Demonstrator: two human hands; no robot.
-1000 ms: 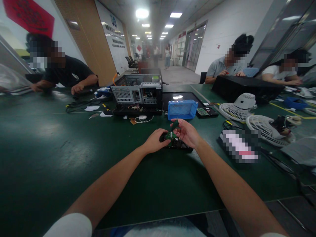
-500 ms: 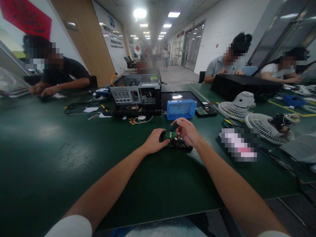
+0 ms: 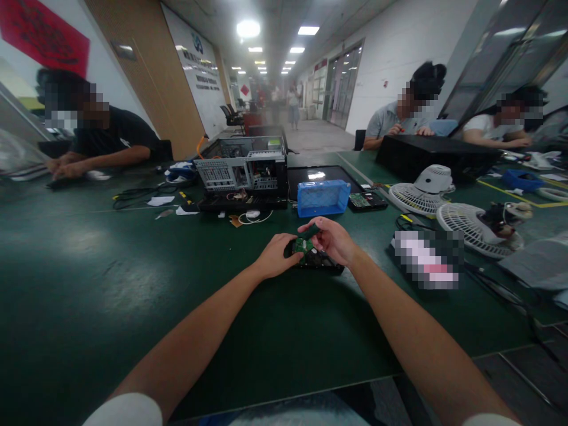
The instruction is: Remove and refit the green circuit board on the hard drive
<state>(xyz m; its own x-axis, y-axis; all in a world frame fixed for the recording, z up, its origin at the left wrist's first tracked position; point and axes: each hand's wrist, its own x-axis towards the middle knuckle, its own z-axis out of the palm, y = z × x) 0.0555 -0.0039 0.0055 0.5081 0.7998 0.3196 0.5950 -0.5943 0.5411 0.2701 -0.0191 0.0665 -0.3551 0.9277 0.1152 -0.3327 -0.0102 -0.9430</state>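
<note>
A flat black device (image 3: 326, 262) with a bare green circuit board (image 3: 303, 245) lies on the table in front of me. My left hand (image 3: 279, 257) grips its left end, thumb on the near side by the board and fingers round the far side. Over its right part my right hand (image 3: 332, 241) pinches a dark green, stick-like piece (image 3: 309, 231), which slants above the board. Whether that piece touches the board I cannot tell. My right fingers and palm hide some of the device's right half.
Behind the device stand a blue plastic bin (image 3: 323, 199), an opened computer case (image 3: 242, 171) and a flat dark panel (image 3: 323, 175). Another circuit-board unit (image 3: 367, 201) lies right of the bin. White fan parts (image 3: 417, 195) and cables are at the right. Co-workers sit across the table.
My right hand has turned slightly, and the dark green piece now lies flatter and shows more of its length. My left hand keeps its grip on the device. The view has shifted slightly.
</note>
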